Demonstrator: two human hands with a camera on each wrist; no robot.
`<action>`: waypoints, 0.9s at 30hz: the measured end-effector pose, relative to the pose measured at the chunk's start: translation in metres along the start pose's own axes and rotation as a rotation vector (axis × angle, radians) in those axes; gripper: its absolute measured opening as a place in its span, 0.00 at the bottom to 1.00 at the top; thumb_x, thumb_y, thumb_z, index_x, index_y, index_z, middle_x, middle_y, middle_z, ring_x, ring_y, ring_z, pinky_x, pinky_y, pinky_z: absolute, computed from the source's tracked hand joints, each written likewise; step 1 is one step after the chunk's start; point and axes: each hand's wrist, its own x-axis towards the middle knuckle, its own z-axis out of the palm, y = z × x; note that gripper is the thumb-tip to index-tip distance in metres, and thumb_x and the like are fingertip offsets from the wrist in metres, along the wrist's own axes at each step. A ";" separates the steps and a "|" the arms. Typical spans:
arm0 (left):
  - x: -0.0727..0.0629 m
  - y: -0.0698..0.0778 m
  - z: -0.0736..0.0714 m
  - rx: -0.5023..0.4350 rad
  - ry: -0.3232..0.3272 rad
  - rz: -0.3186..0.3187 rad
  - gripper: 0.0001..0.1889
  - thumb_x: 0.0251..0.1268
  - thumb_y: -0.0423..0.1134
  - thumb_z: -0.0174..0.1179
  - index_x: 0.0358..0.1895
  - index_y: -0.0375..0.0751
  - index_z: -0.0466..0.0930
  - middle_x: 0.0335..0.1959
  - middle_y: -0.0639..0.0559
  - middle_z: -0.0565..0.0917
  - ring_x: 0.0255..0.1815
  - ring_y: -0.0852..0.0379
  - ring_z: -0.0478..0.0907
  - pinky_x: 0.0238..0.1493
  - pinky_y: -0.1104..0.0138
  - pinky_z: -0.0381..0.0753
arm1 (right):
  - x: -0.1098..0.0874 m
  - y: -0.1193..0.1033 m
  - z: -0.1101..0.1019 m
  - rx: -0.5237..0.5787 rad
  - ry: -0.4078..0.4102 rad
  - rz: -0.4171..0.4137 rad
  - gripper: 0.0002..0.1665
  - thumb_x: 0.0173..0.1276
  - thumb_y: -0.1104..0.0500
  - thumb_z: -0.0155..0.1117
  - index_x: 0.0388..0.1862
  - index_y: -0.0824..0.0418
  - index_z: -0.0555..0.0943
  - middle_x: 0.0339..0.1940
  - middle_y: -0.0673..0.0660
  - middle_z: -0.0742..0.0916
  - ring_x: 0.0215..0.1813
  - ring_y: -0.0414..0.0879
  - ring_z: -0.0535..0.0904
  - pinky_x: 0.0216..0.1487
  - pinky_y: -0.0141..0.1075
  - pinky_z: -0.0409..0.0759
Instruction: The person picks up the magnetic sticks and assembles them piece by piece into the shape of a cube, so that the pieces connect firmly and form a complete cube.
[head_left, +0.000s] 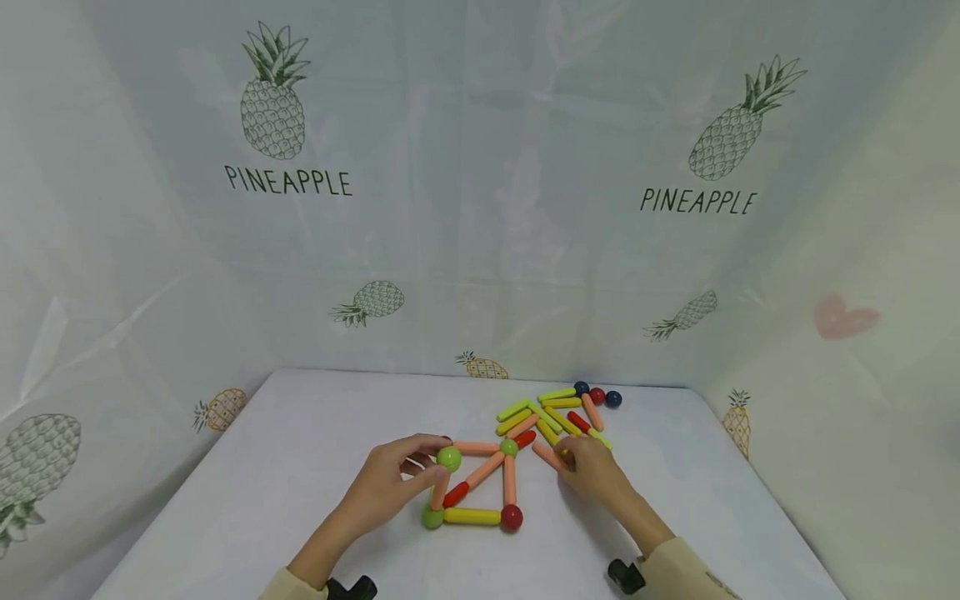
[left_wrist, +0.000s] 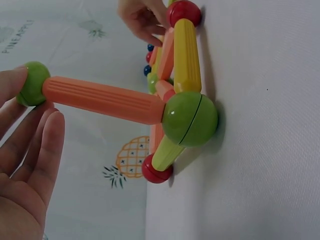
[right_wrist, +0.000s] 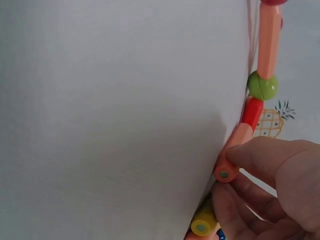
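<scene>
My left hand (head_left: 390, 477) pinches a green ball (head_left: 448, 458) at the raised end of an orange magnetic rod (left_wrist: 105, 99). This rod rises from a green corner ball (left_wrist: 190, 119) of a flat frame on the table. The frame has a yellow rod (head_left: 472, 517), a red ball (head_left: 512, 517), a far green ball (head_left: 508, 448) and a red-and-orange diagonal (head_left: 476, 477). To its right, my right hand (head_left: 596, 473) pinches another orange rod (right_wrist: 240, 134) between thumb and fingers, low by the tabletop.
Beyond the frame lies a loose pile of yellow (head_left: 561, 402), orange and red rods, close to my right hand. Dark blue balls (head_left: 613, 399) and a red ball (head_left: 597, 396) sit at the table's back edge. A pineapple-print curtain (head_left: 480, 208) surrounds the white table (head_left: 300, 458).
</scene>
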 end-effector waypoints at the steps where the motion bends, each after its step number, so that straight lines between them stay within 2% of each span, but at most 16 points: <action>1: 0.000 0.000 0.000 0.000 -0.002 -0.002 0.19 0.61 0.54 0.65 0.56 0.67 0.78 0.44 0.69 0.82 0.41 0.64 0.79 0.44 0.68 0.81 | -0.001 0.000 -0.002 0.005 -0.005 0.001 0.13 0.55 0.63 0.77 0.40 0.56 0.87 0.27 0.45 0.80 0.31 0.41 0.72 0.37 0.34 0.78; 7: 0.002 0.002 -0.001 -0.002 -0.005 0.008 0.18 0.62 0.53 0.65 0.56 0.69 0.77 0.47 0.70 0.81 0.42 0.63 0.79 0.44 0.67 0.81 | -0.014 -0.013 -0.019 0.047 0.023 -0.056 0.13 0.55 0.66 0.75 0.39 0.54 0.87 0.30 0.44 0.82 0.31 0.38 0.74 0.34 0.31 0.78; 10: 0.002 0.003 -0.002 -0.004 0.001 0.021 0.19 0.62 0.52 0.66 0.56 0.67 0.78 0.47 0.70 0.81 0.42 0.63 0.79 0.44 0.66 0.81 | -0.018 -0.026 -0.030 0.116 0.038 -0.142 0.14 0.57 0.67 0.74 0.40 0.52 0.87 0.33 0.44 0.83 0.32 0.36 0.77 0.34 0.30 0.79; 15: 0.000 0.004 -0.003 -0.010 0.004 0.018 0.20 0.63 0.51 0.65 0.59 0.64 0.78 0.49 0.71 0.81 0.43 0.62 0.79 0.44 0.68 0.81 | -0.021 -0.053 -0.043 0.225 0.020 -0.272 0.16 0.60 0.66 0.72 0.45 0.50 0.86 0.37 0.43 0.84 0.35 0.35 0.79 0.38 0.30 0.81; 21: 0.000 0.002 -0.003 -0.022 0.000 0.031 0.21 0.63 0.51 0.65 0.60 0.59 0.78 0.50 0.70 0.80 0.45 0.59 0.79 0.45 0.67 0.81 | -0.022 -0.078 -0.048 0.195 0.052 -0.367 0.16 0.61 0.61 0.73 0.47 0.47 0.85 0.38 0.40 0.83 0.36 0.33 0.77 0.37 0.31 0.81; 27: -0.001 0.001 -0.003 -0.017 0.006 0.017 0.20 0.63 0.51 0.65 0.59 0.61 0.79 0.49 0.71 0.80 0.43 0.61 0.79 0.45 0.67 0.81 | -0.020 -0.095 -0.051 0.260 0.042 -0.426 0.17 0.62 0.63 0.72 0.49 0.49 0.84 0.43 0.43 0.83 0.40 0.38 0.77 0.40 0.32 0.81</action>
